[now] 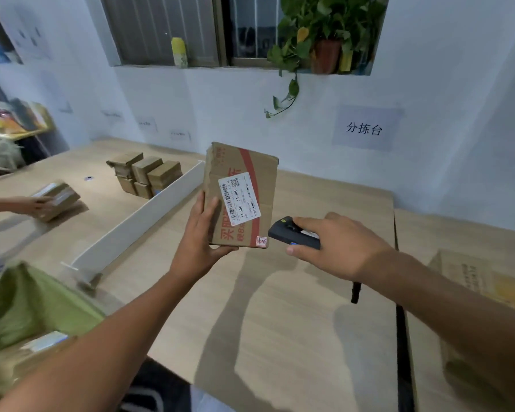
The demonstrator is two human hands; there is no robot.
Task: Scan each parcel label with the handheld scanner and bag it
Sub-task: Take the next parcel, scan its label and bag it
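Observation:
My left hand (pixel 201 242) holds a brown cardboard parcel (pixel 250 171) upright above the table, fingers on its left side and thumb under its bottom edge. The parcel's white label (pixel 240 198) with barcodes faces me. To the right of the parcel, my right hand (pixel 336 245) grips a black handheld scanner (pixel 286 231), whose front end points left at the parcel's lower right corner. A green bag (pixel 27 298) stands open at the lower left with a parcel (pixel 27 356) inside it.
A white divider strip (pixel 143 215) runs diagonally across the wooden table (pixel 280 307). Behind it sit several stacked small parcels (pixel 147 173). Another person's hand (pixel 33 205) rests on a parcel (pixel 57 197) at the left. A cardboard box (pixel 473 278) stands at the right.

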